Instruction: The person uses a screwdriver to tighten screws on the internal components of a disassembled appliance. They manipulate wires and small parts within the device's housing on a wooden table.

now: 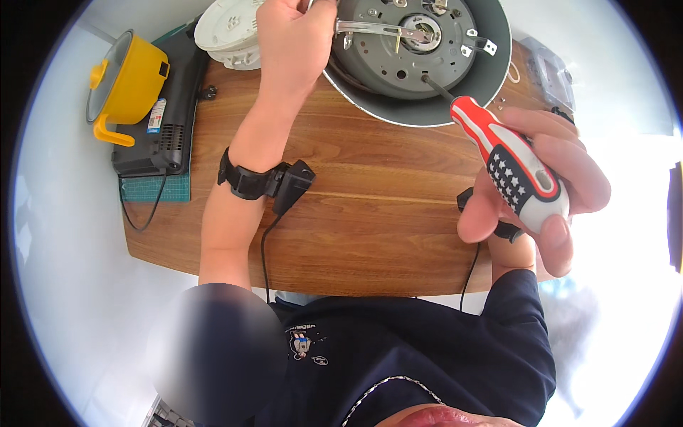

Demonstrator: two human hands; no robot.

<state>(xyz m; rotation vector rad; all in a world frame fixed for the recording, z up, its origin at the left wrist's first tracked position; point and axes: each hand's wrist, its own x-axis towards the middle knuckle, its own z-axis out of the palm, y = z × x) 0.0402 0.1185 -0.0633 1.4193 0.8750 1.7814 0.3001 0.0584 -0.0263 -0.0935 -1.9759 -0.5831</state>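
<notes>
My right hand point(555, 167) is closed around a screwdriver point(504, 153) with a red, white and dark star-patterned handle. Its thin shaft points up and left, and the tip meets a grey round metal plate point(388, 75) near a small hole. The plate, with metal terminals and a round centre fitting, sits inside a deep grey bowl-shaped housing point(491, 78). Over the plate's left side, my left hand point(295, 50) is closed on the outer end of a narrow metal strip point(377, 28). The strip reaches the centre fitting; my left fingertips are partly cut off by the picture's top edge.
White round plastic parts point(226, 35) lie left of the housing. A yellow pot point(135, 82) stands on a black appliance point(181, 107) over a green mat point(178, 188). At the right is a clear plastic box point(548, 71), with small screws point(501, 101) nearby. Cables hang from both wrist straps.
</notes>
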